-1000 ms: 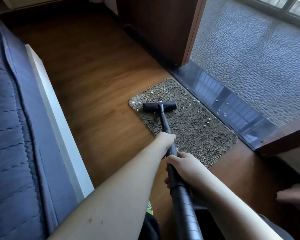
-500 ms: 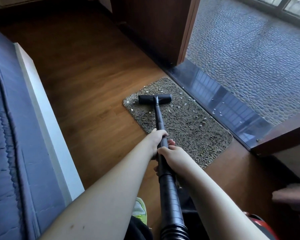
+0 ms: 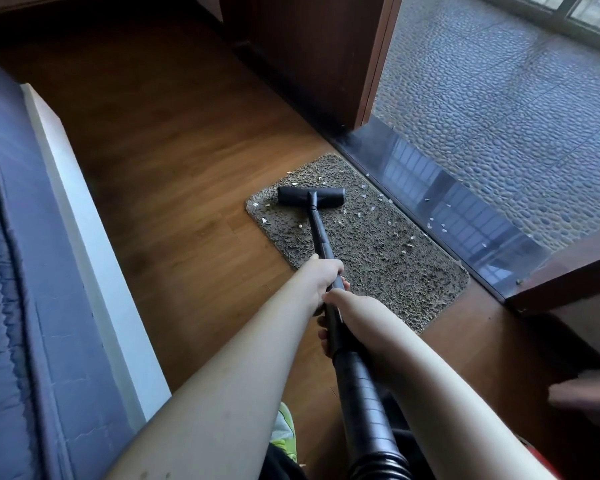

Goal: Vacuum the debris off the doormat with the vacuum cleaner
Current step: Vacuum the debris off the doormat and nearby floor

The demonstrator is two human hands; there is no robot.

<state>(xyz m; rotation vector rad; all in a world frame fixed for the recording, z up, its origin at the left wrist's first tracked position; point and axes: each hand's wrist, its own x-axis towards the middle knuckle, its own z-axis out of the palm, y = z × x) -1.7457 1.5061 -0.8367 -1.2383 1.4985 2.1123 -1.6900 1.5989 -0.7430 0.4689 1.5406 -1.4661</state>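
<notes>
Since half a second ago, the vacuum head (image 3: 311, 197) has slid toward the far end of the doormat (image 3: 378, 258), and the two hands have drawn close together on the vacuum tube (image 3: 321, 237).

Relative to the doormat: the vacuum head lies flat on its far left part, with the tube running back from it toward the person. The left hand (image 3: 321, 277) grips the tube just over the mat's near left edge, fingers curled round it. The right hand (image 3: 347, 311) grips the tube directly behind the left one, also wrapped round it. Pale debris (image 3: 364, 196) is scattered over the far half of the mat, some flecks just left of the head near the mat's corner, more along the edge that meets the dark door sill (image 3: 447, 202); a few flecks lie on the sill itself. The near half of the mat looks mostly free of flecks. A wooden floor (image 3: 174, 188) lies left of the mat, a bed (image 3: 21, 271) well beyond that, and pebbled paving (image 3: 499, 109) past the sill.

The step in hand appears to be sweeping the far end of the mat. Next, the head likely needs drawing across to the sill-side edge and over the left corner, kept flat so suction reaches the pile.
</notes>
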